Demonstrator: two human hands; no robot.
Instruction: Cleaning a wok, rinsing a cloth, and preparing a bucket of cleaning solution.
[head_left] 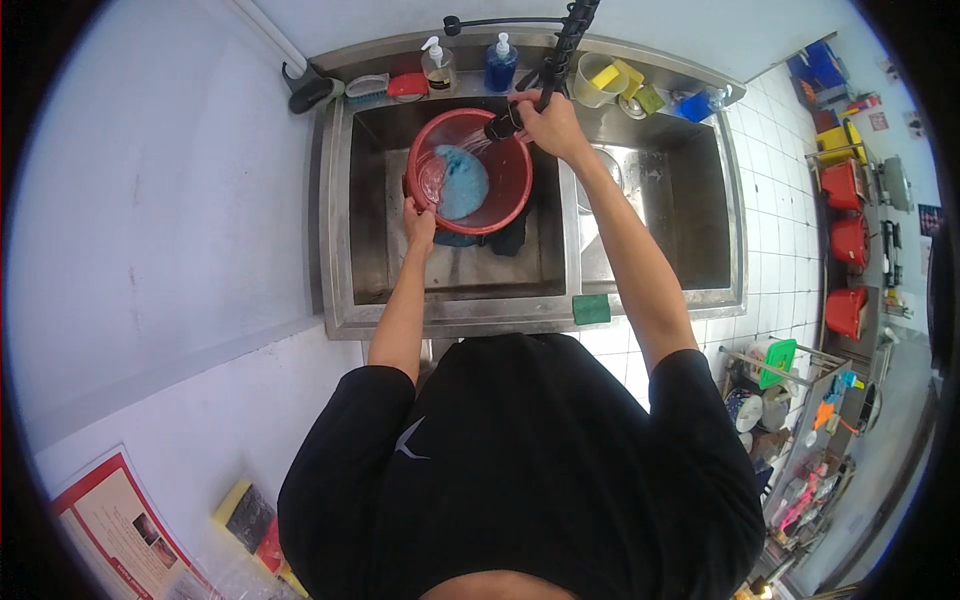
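My left hand (pixel 421 224) is closed on the near left rim of a red bucket (pixel 515 180), which sits in the left basin of a steel sink. Light blue foamy liquid (pixel 462 185) lies in the bucket. My right hand (pixel 549 126) is wrapped round a black spray tap (pixel 507 122), its head pointing into the bucket from the far right. Thin streaks of water run from the head toward the foam. Dark cloth (pixel 508 238) shows beside and under the bucket; how much lies beneath is hidden.
Along the back ledge stand a clear pump bottle (pixel 438 72), a blue pump bottle (pixel 501 66), brushes (pixel 367 87) and a tub (pixel 592 88) with yellow sponges. A green scouring pad (pixel 591 309) lies on the front edge. The right basin (pixel 690 200) adjoins; shelves (pixel 850 240) hold red containers.
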